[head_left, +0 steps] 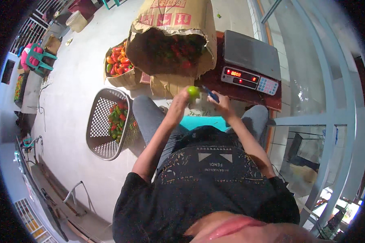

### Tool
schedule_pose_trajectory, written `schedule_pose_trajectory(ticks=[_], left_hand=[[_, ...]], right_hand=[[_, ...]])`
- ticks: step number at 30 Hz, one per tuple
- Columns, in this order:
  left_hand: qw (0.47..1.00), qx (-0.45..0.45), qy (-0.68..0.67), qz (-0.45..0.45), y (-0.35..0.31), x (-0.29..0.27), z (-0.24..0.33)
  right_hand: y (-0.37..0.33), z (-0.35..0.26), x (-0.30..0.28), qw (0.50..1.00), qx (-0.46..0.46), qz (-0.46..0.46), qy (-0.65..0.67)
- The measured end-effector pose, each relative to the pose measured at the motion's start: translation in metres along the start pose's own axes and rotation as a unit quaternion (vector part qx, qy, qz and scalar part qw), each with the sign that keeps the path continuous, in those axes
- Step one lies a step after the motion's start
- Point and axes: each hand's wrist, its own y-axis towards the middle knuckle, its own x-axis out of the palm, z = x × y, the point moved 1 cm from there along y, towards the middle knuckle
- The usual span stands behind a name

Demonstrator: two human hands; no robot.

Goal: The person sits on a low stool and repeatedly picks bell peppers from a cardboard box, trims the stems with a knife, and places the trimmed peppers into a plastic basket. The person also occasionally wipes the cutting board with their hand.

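In my left hand (pixel 180 101) is a light green pepper (pixel 193 92), held up between my knees, fingers closed around it. My right hand (pixel 224 107) grips a small tool with a blue handle (pixel 212 96); its dark tip points toward the pepper, and I cannot tell whether it is a knife or scissors. Beyond my hands a large cardboard box (pixel 178 24) lies tipped with its torn opening toward me, red and green peppers in its shadow. Left of it, a smaller carton (pixel 125 80) is full of red and orange peppers.
A grey plastic basket (pixel 96 137) with red and green peppers stands beside my left leg. On the dark red bench (pixel 215 83) at the right rests a digital scale (pixel 251 56) with a lit display. A metal-framed glass partition (pixel 304 121) runs along the right. A green chair (pixel 40 58) stands far left.
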Motion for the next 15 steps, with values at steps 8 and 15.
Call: schedule_pose_trajectory(ticks=[8,15], left_hand=[[0.969,-0.032,-0.012,0.247,-0.019,-0.15,-0.022],[0.802,-0.202,0.296,0.478,-0.101,-0.357,-0.162]], right_hand=[[-0.07,0.13,-0.039,0.993,0.063,0.091,-0.031],[-0.109,0.132,-0.076,0.948,0.142,0.209,-0.192]])
